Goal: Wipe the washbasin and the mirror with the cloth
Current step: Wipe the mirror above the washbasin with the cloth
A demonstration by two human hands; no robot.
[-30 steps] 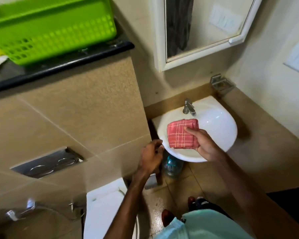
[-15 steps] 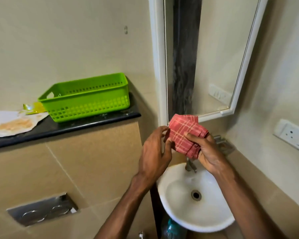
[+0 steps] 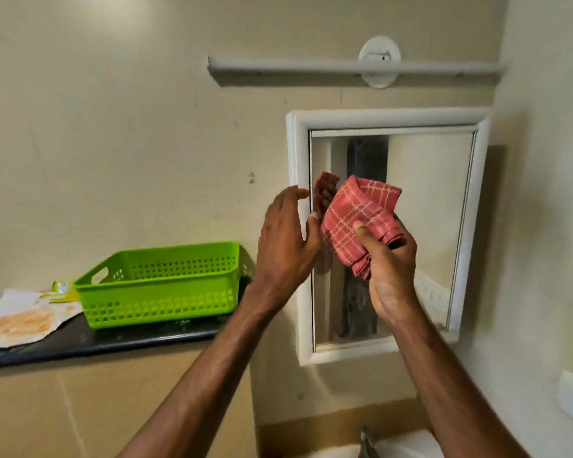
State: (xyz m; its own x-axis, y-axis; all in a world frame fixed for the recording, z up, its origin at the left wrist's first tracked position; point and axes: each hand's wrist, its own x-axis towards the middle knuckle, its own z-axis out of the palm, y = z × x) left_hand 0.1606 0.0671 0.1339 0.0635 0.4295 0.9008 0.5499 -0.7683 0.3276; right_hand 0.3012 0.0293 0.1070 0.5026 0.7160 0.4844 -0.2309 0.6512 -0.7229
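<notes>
So, right hand [image 3: 391,259] gripping folded red cloth [image 3: 358,213] in front of mirror [image 3: 427,209], left hand [image 3: 285,233] loose, holding nothing, just beside it.

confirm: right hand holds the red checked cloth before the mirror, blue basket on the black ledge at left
In the head view the basket is green, not blue. The rest stands: right hand holds the red checked cloth before the mirror, basket on the black ledge.

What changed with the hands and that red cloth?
The right hand carried the red cloth up from over the washbasin to the mirror, gripping it throughout. The left hand left the basin's rim, rose alongside and is open beside the cloth. The green basket stayed put.
</notes>
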